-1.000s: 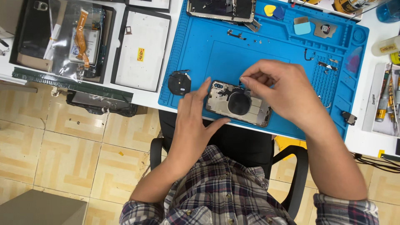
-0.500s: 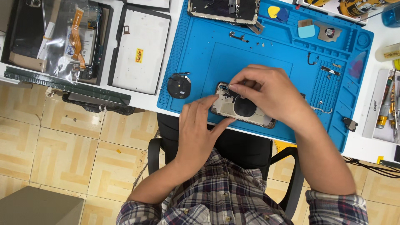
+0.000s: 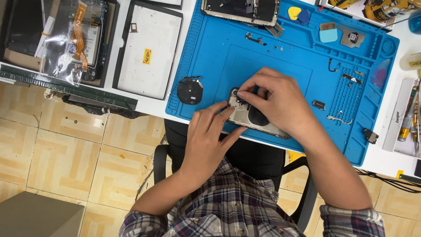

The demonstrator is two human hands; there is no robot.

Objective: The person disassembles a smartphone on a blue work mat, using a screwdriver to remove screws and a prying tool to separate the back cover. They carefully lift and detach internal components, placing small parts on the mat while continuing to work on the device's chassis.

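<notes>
An opened phone housing (image 3: 247, 117) with a dark round coil in its middle lies at the near edge of a blue repair mat (image 3: 219, 57). My left hand (image 3: 209, 136) steadies the housing's near left end with its fingers. My right hand (image 3: 274, 100) covers the housing from above, thumb and forefinger pinched on a small part at the housing's top left corner; what the fingertips grip is too small to make out.
A round black coil part (image 3: 190, 90) lies at the mat's left edge. Another opened phone (image 3: 241, 9), picks, small brackets and screws sit on the mat's far and right side. A white panel (image 3: 147, 50) and bagged parts (image 3: 70, 37) lie left; tools (image 3: 405, 127) lie right.
My right hand's pinch has shifted left along the housing to its top left corner. My left hand has stayed on the housing's near end.
</notes>
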